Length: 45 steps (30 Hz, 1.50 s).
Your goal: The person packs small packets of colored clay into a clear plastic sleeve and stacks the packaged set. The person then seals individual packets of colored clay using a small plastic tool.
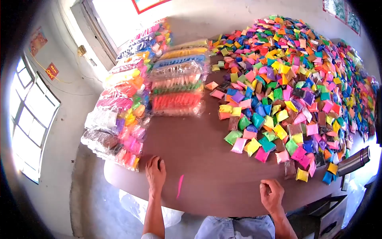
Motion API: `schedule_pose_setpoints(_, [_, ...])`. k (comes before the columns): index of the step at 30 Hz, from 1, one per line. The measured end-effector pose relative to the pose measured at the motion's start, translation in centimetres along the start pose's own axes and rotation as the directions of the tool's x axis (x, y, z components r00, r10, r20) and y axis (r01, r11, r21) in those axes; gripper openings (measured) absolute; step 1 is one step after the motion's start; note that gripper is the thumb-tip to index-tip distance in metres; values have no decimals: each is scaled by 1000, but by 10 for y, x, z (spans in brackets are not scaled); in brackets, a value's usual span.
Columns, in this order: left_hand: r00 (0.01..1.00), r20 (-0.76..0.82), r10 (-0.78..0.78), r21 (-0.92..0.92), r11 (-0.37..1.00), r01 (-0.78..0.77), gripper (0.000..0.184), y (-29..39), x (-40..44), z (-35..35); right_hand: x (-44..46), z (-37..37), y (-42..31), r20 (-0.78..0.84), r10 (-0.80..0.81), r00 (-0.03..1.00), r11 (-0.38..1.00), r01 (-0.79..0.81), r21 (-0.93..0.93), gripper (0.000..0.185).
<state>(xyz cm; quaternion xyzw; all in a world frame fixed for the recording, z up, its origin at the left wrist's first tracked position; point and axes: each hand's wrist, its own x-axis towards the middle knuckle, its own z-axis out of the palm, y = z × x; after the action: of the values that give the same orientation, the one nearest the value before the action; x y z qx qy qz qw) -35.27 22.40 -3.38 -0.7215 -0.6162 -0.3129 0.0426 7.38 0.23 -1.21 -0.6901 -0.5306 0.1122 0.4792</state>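
My left hand [155, 173] rests at the near left of the brown table [215, 159], its fingers curled, beside the lowest packs of the left stack. Any small thing inside its fingers is hidden. Between my hands, nearer the left one, a thin pink strip [180, 186] lies on the tabletop. My right hand [272, 194] is at the near right edge with curled fingers, and what they may hold cannot be made out. The closest things beyond it are small coloured packets, among them a magenta packet [262, 155] and a yellow packet [302, 175].
A large heap of coloured packets [278, 91] covers the right side. Clear bags of sorted packets stand in rows, with a red bag [177, 102] nearest in the middle row and a dark bag [100, 139] at left. A dark cylindrical flask [354, 161] is at the right edge.
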Motion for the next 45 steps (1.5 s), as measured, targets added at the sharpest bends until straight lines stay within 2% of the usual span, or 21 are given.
schedule_pose_setpoints(3, [1000,6,11,-9,1000,-11,23,-1,0,-1,0,1,0,-28,-15,999,1000,15,6,9])
schedule_pose_setpoints(7, [990,-63,127,26,992,-126,21,-19,0,9,-4,5,8,-32,-2,999,998,1,-59,9])
schedule_pose_setpoints(9, [999,-11,49,43,998,-49,20,-11,-1,6,-4,2,7,-38,-5,999,997,2,-79,9])
schedule_pose_setpoints(11, [996,6,87,40,995,-87,21,-13,3,4,-2,1,2,-32,8,999,997,-11,-74,10])
schedule_pose_setpoints(13, [998,-4,66,17,998,-66,23,-29,-1,14,-4,2,2,-57,39,998,993,-45,-105,11])
schedule_pose_setpoints(15, [997,14,81,9,997,-81,25,-53,-1,24,-4,3,5,-41,19,999,999,-21,-49,12])
schedule_pose_setpoints(16, [998,47,51,29,998,-52,26,-41,1,17,-3,4,7,-53,32,998,997,-36,-65,12])
schedule_pose_setpoints(18, [997,34,75,37,996,-76,27,-50,0,22,-3,5,11,-74,-54,996,998,52,-27,11])
schedule_pose_setpoints(34, [990,35,138,42,989,-139,28,-59,4,23,-2,-2,5,-51,-4,999,1000,4,-4,12])
schedule_pose_setpoints(37, [989,66,129,74,988,-134,28,-58,4,20,-2,-1,4,-21,12,1000,1000,-12,-4,12])
schedule_pose_setpoints(40, [993,68,97,75,992,-102,28,-54,2,18,-4,0,6,-57,0,998,1000,1,11,12])
schedule_pose_setpoints(42, [993,67,102,70,992,-106,28,-60,3,22,-2,1,7,-74,-55,996,998,54,-13,14])
schedule_pose_setpoints(45, [992,67,110,72,991,-114,29,-62,3,23,-2,-1,5,-56,-10,998,1000,10,-1,11])
